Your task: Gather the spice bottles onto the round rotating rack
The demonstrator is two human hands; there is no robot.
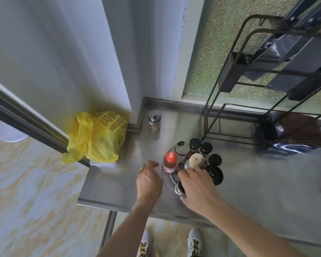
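Observation:
The round rotating rack (170, 179) stands on the steel counter and carries several bottles: a red-capped squeeze bottle (170, 161), a steel-lidded jar (182, 149), a white-capped jar (195, 160) and black-capped ones (205, 148). One glass spice jar (154, 123) with a steel lid stands alone in the far corner. My left hand (148, 180) hovers with spread fingers just left of the rack. My right hand (196, 188) wraps a dark jar (180, 188) at the rack's near edge, mostly hiding it.
A yellow plastic bag (96, 138) lies at the counter's left end. A dark wire shelf rack (263, 89) with cloths at its base stands at the back right. The counter's front edge (100, 202) is close to my arms.

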